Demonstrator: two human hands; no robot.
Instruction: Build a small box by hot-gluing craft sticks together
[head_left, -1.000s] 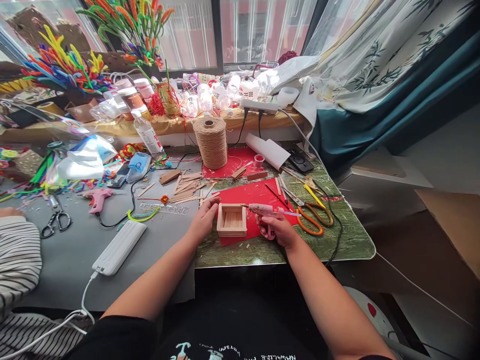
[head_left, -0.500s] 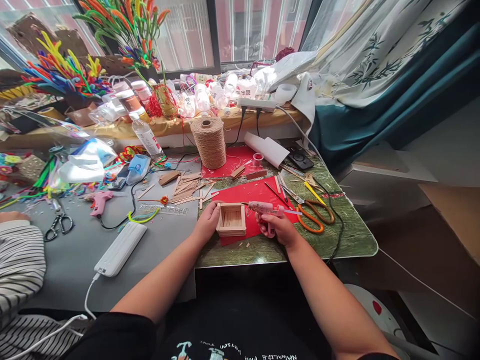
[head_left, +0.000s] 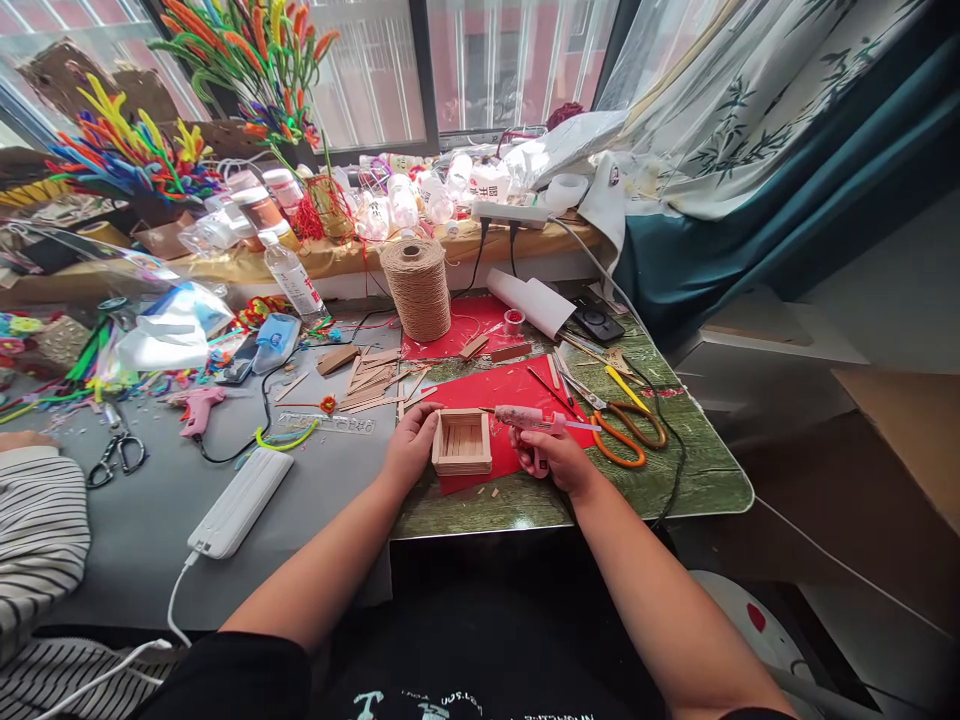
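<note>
My left hand (head_left: 411,446) grips the left side of a small open box (head_left: 463,466) built from stacked wooden craft sticks. Its open top faces me, and slats line the inside. In my right hand (head_left: 556,456) is a pink hot glue gun (head_left: 529,418), my fingers wrapped round its handle. The gun's nozzle points left and is at the box's upper right corner; whether it touches cannot be made out. Red paper (head_left: 517,380) lies under and behind the box. Loose craft sticks (head_left: 375,378) are piled behind my left hand.
Orange-handled scissors (head_left: 621,440) and a yellow pen-like tool (head_left: 627,386) lie right. A twine spool (head_left: 416,290) stands behind. Leftward are a second pink glue gun (head_left: 199,408), a white power strip (head_left: 241,500), small scissors (head_left: 116,452) and another person's striped sleeve (head_left: 41,530).
Almost nothing differs. The view has shifted slightly, and the glue gun's nozzle stays by the box's upper right corner.
</note>
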